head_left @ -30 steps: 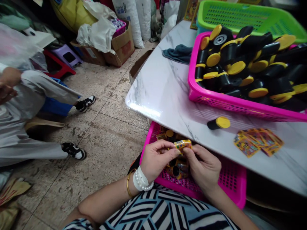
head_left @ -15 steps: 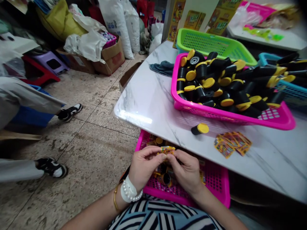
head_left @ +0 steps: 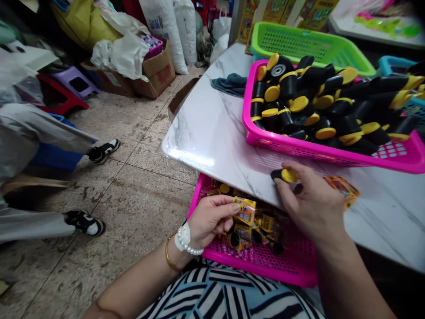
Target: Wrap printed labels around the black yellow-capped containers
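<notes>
My left hand (head_left: 212,217) pinches a small yellow printed sticker (head_left: 245,210) over the pink basket (head_left: 252,261) on my lap. That basket holds several labelled small tubes. My right hand (head_left: 312,201) reaches onto the marble table (head_left: 215,133), its fingertips closing round a lone black tube with a yellow cap (head_left: 284,175). A small pile of printed stickers (head_left: 345,188) lies partly under that hand. Behind it, a larger pink basket (head_left: 318,150) is heaped with black yellow-capped tubes.
A green basket (head_left: 308,44) and a blue basket (head_left: 387,66) stand at the back of the table, with a dark cloth (head_left: 232,84) to the left. On the floor sit cardboard boxes (head_left: 156,73), sacks and stools. Another person's legs and shoes (head_left: 83,221) are at left.
My right hand let go of the sticker and moved up onto the table to the lone tube. My left hand keeps the sticker, now hanging upright.
</notes>
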`<action>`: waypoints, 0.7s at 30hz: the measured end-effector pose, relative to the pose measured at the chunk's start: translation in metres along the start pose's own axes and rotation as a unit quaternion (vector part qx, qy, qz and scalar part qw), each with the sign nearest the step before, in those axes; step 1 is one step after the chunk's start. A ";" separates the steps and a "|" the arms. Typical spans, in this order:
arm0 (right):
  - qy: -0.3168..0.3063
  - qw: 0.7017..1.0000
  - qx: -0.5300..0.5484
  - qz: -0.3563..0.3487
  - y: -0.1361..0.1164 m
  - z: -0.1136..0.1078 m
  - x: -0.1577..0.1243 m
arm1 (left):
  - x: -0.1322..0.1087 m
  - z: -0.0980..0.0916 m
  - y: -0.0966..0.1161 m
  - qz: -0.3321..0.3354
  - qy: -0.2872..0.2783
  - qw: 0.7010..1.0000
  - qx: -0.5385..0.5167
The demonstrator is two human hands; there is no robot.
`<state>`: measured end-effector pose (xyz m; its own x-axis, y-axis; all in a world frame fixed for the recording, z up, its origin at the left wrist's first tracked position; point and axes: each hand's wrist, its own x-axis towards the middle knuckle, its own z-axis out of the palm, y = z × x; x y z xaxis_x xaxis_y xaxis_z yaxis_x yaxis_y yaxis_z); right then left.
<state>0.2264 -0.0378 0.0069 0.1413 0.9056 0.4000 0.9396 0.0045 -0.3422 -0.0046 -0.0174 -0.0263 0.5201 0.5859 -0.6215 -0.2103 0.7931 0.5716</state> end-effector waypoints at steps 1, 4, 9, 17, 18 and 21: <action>-0.001 0.997 0.058 0.044 -0.003 -0.002 -0.004 | 0.001 0.000 0.001 -0.013 -0.011 1.000 -0.015; -0.020 0.923 0.337 0.188 -0.011 -0.009 -0.020 | 0.006 0.000 0.003 -0.035 -0.046 0.997 -0.055; -0.030 0.767 0.577 0.277 -0.021 -0.006 -0.043 | 0.012 0.003 0.005 -0.040 -0.071 0.992 -0.098; -0.083 0.850 0.469 0.226 -0.036 -0.008 -0.049 | 0.013 0.014 0.004 -0.043 -0.098 0.982 -0.154; -0.071 0.862 0.452 0.218 -0.038 -0.009 -0.049 | 0.014 0.015 0.003 -0.042 -0.098 0.982 -0.159; -0.049 0.891 0.409 0.192 -0.042 -0.008 -0.052 | 0.016 0.015 0.001 -0.042 -0.097 0.980 -0.166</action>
<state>0.1821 -0.0883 0.0076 0.3376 0.9395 0.0584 0.2808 -0.0413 -0.9589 0.0155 -0.0093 -0.0276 0.6883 0.4994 -0.5262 -0.4018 0.8663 0.2967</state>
